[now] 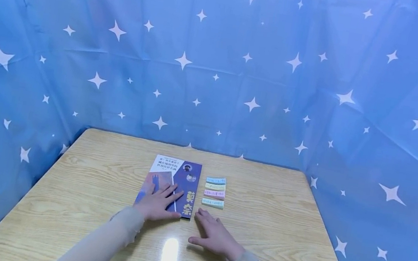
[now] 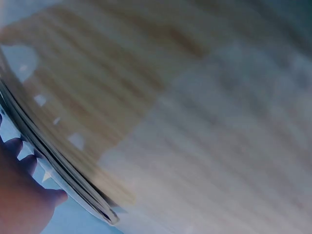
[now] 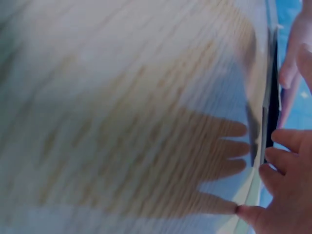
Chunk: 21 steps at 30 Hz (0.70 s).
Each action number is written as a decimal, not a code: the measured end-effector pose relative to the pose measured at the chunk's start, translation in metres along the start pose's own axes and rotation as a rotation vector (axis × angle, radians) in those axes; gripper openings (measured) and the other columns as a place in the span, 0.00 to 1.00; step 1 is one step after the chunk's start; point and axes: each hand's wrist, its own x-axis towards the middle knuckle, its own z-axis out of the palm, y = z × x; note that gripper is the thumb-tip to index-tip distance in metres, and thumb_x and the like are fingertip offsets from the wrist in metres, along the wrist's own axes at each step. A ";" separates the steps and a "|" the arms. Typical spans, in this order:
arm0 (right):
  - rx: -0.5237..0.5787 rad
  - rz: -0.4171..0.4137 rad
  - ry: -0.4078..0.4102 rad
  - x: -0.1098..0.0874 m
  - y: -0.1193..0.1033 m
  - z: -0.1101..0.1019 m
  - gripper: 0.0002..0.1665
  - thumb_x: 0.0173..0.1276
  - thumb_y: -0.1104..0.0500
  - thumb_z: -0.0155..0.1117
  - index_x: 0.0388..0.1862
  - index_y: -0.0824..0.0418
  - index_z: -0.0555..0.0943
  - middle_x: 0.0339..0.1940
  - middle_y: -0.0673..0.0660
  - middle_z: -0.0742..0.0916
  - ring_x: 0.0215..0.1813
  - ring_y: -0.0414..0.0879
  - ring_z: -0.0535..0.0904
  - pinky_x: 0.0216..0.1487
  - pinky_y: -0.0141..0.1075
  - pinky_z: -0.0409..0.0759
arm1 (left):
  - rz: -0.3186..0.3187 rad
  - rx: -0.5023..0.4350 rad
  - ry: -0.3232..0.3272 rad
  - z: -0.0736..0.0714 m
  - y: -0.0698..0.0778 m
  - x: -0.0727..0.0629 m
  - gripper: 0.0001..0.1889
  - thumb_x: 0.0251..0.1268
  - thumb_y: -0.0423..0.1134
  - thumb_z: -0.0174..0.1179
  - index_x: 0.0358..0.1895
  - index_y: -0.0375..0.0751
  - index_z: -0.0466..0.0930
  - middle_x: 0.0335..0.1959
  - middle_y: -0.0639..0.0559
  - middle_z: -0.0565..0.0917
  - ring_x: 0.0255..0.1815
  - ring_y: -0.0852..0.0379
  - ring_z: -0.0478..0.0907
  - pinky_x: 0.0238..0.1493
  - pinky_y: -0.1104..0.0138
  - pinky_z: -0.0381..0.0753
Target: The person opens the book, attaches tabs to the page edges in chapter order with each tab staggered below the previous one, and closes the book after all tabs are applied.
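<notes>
A book [image 1: 191, 182] with a white, purple and pink cover and yellow lettering lies on the wooden table. My left hand [image 1: 158, 203] rests flat on its lower part, fingers spread. In the left wrist view the book's page edges [image 2: 58, 161] show beside that hand [image 2: 22, 195]. Just right of the book's lower corner is my right hand [image 1: 217, 236], fingers extended and holding nothing. The right wrist view has its fingers spread near the book's dark edge [image 3: 273, 97]; whether they touch it I cannot tell.
Several blue, yellow, pink and green paper strips with handwriting [image 1: 214, 193] lie in a column right of the book. The wooden table [image 1: 281, 215] reflects a bright light. A blue curtain with white stars [image 1: 220, 59] stands behind and at both sides.
</notes>
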 end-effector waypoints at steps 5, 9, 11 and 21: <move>-0.011 0.001 -0.016 0.000 -0.001 0.002 0.53 0.62 0.28 0.57 0.75 0.62 0.61 0.77 0.60 0.60 0.75 0.57 0.56 0.70 0.64 0.50 | 0.014 -0.015 -0.009 0.001 0.003 0.001 0.46 0.57 0.76 0.48 0.77 0.57 0.54 0.78 0.47 0.50 0.77 0.42 0.44 0.70 0.37 0.41; -0.022 -0.012 -0.023 0.000 -0.001 0.003 0.53 0.62 0.30 0.58 0.74 0.62 0.62 0.77 0.61 0.61 0.75 0.58 0.56 0.70 0.64 0.48 | 0.014 -0.020 -0.014 0.001 0.003 0.001 0.47 0.55 0.76 0.51 0.76 0.58 0.56 0.78 0.48 0.51 0.77 0.41 0.44 0.70 0.37 0.42; -0.018 -0.016 -0.026 0.000 0.000 0.004 0.52 0.62 0.30 0.58 0.74 0.63 0.62 0.77 0.61 0.61 0.75 0.58 0.56 0.71 0.63 0.47 | 0.012 -0.014 -0.014 0.002 0.002 0.002 0.47 0.54 0.77 0.50 0.76 0.60 0.56 0.78 0.49 0.50 0.77 0.42 0.44 0.71 0.38 0.42; 0.027 -0.016 -0.015 -0.001 0.004 0.008 0.52 0.62 0.31 0.59 0.75 0.61 0.62 0.77 0.59 0.61 0.76 0.57 0.54 0.72 0.62 0.44 | 0.008 -0.033 -0.023 0.000 0.003 0.003 0.44 0.56 0.74 0.53 0.75 0.60 0.59 0.78 0.48 0.53 0.77 0.41 0.45 0.70 0.37 0.42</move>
